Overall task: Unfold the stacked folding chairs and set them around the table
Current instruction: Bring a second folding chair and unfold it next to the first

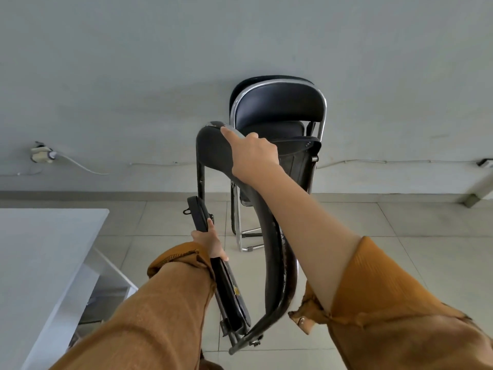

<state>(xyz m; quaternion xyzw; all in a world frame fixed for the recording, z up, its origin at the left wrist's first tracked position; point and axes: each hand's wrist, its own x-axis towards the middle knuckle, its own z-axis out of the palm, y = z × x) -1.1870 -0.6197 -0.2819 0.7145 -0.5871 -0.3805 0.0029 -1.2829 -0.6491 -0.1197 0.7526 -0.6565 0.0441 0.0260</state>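
I hold a black folding chair [274, 263] in the air in front of me, tilted, with its frame curving down toward me. My right hand [250, 156] grips the top of its black backrest [213, 148]. My left hand [209, 240] grips the edge of its padded seat [229, 289], which hangs apart from the frame. Behind it, more folded chairs [280, 108] with chrome frames and black pads lean upright against the grey wall. The white table [40, 257] stands at the lower left.
The floor [386, 225] is pale tile. A wall socket with a white cable [44, 154] sits low on the left wall. A thin cable [400, 162] runs along the wall to the right, and a pale bar [477, 190] leans at the far right.
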